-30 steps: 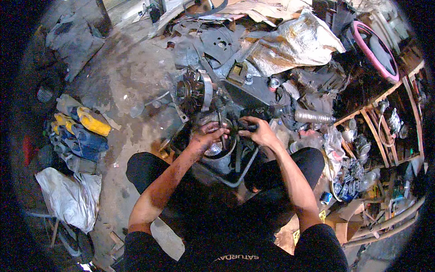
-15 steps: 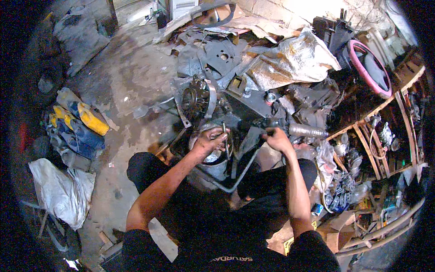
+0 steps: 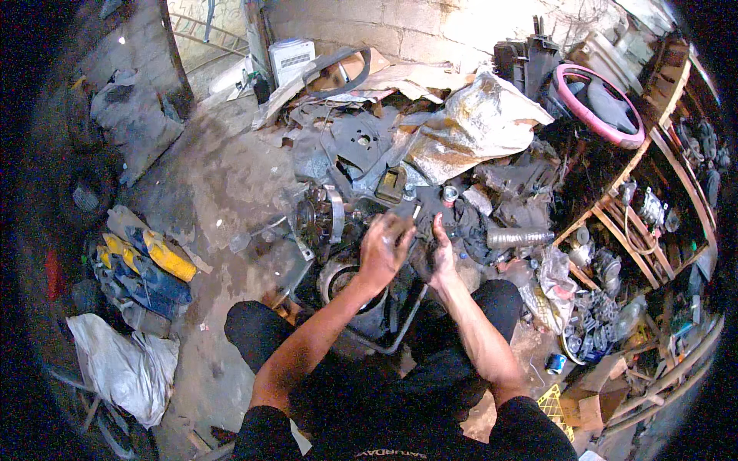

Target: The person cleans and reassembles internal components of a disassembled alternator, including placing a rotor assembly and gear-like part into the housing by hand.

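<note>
One head view shows me the left hand [image 3: 387, 250], motion-blurred, curled around a slim pale-tipped rod [image 3: 417, 211] near the round-mouthed housing [image 3: 332, 269], and the right hand [image 3: 441, 260] close by, one digit raised, its grip indeterminable to me.

Pale lettering [image 3: 390, 453] on black shirt [image 3: 369, 426]; print on blue can [image 3: 555, 363] too small to read.

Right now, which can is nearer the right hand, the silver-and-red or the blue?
The silver-and-red can, just beyond the right hand. The blue can is farther off, toward the lower right, near the cardboard box.
</note>
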Motion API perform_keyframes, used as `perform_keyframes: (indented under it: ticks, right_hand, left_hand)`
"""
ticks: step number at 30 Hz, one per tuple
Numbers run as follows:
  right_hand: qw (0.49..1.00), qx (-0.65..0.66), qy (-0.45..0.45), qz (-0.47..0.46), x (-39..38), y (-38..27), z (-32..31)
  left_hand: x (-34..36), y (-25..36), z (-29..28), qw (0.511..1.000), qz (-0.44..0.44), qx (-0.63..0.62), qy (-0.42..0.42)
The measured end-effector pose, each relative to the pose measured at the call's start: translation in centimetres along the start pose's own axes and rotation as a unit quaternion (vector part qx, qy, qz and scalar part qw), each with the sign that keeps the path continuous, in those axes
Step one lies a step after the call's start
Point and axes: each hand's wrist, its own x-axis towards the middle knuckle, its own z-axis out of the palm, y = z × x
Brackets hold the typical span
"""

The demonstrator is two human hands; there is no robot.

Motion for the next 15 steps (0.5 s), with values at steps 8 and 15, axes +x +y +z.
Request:
perform_keyframes:
  ticks: [8, 15]
  right_hand:
    - [0.984, -0.122, 0.019, -0.128, 2.5, -1.0, -1.8]
    - [0.934, -0.292, 0.093, -0.186, 3.3, 1.0, -2.6]
  left_hand:
    - [-4.1, -0.4, 3.1, 0.998, -0.002, -0.061, -0.013]
    - [-7.0, -3.1, 4.1, 0.827, -0.399, -0.319, -0.234]
